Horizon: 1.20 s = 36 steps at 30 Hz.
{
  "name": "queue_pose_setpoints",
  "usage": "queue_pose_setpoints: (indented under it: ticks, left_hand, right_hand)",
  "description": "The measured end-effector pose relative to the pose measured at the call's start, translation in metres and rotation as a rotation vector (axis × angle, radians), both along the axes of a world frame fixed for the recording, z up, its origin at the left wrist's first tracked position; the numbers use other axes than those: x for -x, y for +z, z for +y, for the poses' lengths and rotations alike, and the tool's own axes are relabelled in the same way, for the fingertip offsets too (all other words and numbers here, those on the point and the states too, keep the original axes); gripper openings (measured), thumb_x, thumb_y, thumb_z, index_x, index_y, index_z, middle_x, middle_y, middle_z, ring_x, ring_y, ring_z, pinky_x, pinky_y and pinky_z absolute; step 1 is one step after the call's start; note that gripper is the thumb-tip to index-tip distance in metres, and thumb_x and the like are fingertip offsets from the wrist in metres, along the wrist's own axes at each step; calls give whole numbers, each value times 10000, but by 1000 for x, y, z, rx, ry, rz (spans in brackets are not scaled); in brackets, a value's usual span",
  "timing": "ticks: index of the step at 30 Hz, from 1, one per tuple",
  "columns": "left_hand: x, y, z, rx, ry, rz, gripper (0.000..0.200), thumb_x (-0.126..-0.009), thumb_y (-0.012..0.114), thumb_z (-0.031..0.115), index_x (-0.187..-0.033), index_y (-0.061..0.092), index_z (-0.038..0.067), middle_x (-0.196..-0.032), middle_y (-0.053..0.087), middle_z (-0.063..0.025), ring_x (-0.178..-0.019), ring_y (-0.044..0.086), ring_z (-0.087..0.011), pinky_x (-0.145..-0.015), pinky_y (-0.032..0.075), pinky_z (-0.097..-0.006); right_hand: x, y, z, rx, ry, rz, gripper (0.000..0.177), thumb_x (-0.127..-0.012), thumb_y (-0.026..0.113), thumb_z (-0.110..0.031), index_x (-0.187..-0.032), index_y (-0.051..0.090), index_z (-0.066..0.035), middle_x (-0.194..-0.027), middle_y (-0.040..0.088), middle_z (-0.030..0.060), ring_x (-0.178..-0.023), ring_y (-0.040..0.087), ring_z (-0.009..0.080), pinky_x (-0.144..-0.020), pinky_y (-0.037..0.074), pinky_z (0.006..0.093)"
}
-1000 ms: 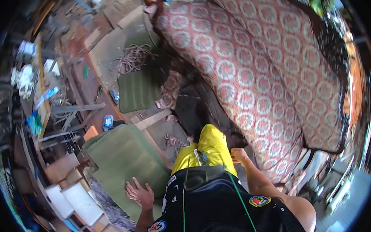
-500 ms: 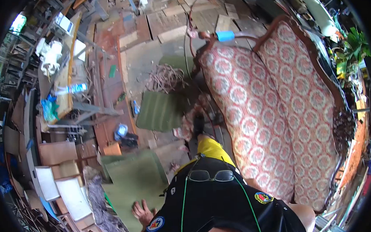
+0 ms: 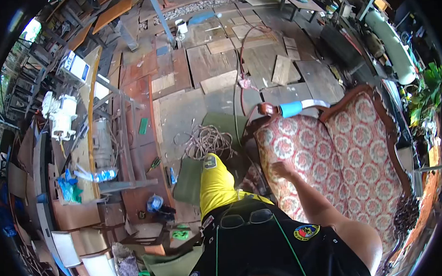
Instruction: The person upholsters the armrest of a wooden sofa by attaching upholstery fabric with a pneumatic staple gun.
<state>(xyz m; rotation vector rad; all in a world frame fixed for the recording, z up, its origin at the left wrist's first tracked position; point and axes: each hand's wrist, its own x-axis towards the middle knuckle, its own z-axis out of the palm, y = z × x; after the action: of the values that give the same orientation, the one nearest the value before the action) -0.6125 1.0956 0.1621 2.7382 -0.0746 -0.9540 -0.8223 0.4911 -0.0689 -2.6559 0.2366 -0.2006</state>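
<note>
The patterned sofa (image 3: 352,156) fills the right of the frame, its seat tipped toward us. The plank floor (image 3: 212,63) takes up the upper middle. A green cushion (image 3: 189,182) lies at centre, and a loose coil of rope (image 3: 208,141) lies just above it. Our right hand (image 3: 281,169) rests on the sofa's fabric at centre right. The fingers look curled, but we cannot tell whether they pinch anything. Our left hand is out of view.

We judge the rope and scattered boards to be a tripping risk beside our leg (image 3: 214,181), and leaning on the tipped sofa could shift it.

Half a second ago the left hand pressed a cushion at lower left, and the right hand was hidden.
</note>
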Motion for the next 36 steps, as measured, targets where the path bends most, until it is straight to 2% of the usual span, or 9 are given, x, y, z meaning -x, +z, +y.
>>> queue_pose_setpoints:
  ticks: [3,5,12,16,18,20,23,26,36]
  left_hand:
    - [-67,-22,-81,137,98,96,711,-955,458,516,-1503,352,74,-1453,392,-168,-1323,393,-304,-1135,280,-501]
    - [-116,-31,-131,241,155,164,710,-964,447,521,-1505,348,72,-1448,403,-161,-1316,407,-294,-1133,289,-490]
    - [-389,41,-357,717,224,203,708,-995,412,540,-1513,334,63,-1431,443,-135,-1293,454,-261,-1129,321,-452]
    - [-598,205,-544,1197,43,-8,708,-1013,391,551,-1518,326,59,-1421,466,-120,-1279,482,-242,-1127,340,-429]
    - [-673,285,-605,1433,-12,-143,708,-1022,381,556,-1520,322,56,-1416,478,-112,-1272,495,-232,-1125,349,-418]
    - [-697,394,-643,1753,-272,-549,699,-1022,383,549,-1512,329,54,-1410,482,-113,-1267,499,-232,-1120,352,-416]
    - [-685,506,-668,2075,-836,-1055,684,-1022,386,538,-1499,340,51,-1401,488,-113,-1259,503,-231,-1113,358,-413]
    - [-669,537,-709,2151,-1207,-1287,669,-1023,389,528,-1487,351,47,-1392,494,-114,-1250,508,-230,-1105,363,-409]
    - [-736,537,-933,2178,-1308,-1409,621,-1024,398,492,-1445,387,36,-1363,514,-115,-1223,525,-228,-1080,380,-398]
  right_hand:
    - [-193,146,-59,-1539,-431,149,269,-942,625,-212,-1124,671,-20,-953,688,10,-807,650,138,-666,541,290]
    - [-284,205,-100,-1264,-487,125,400,-992,591,-257,-1301,602,-3,-1032,693,33,-845,645,123,-727,546,271]
    - [-473,415,-291,-1106,-585,-662,505,-948,660,-396,-1252,627,7,-1005,711,93,-885,677,176,-804,563,336]
    - [-484,608,-343,-780,-560,-1033,406,-995,584,-353,-1158,635,14,-1048,676,116,-919,666,192,-834,552,333]
    - [-482,687,-344,-524,-519,-1224,422,-1003,511,-289,-1248,590,45,-1135,647,174,-1059,639,273,-1001,498,406]
    - [-483,747,-340,-226,-306,-1326,421,-1003,510,-293,-1250,588,39,-1127,642,167,-1054,634,269,-997,495,403]
    - [-513,787,-346,84,-6,-1407,420,-1003,509,-299,-1253,585,29,-1115,633,157,-1045,626,262,-992,489,399]
    - [-554,780,-374,192,115,-1452,419,-1003,507,-304,-1257,583,20,-1102,625,147,-1037,619,255,-987,484,395]
    - [-682,765,-590,189,184,-1466,415,-1003,502,-323,-1268,573,-12,-1062,598,113,-1010,594,232,-971,466,381]
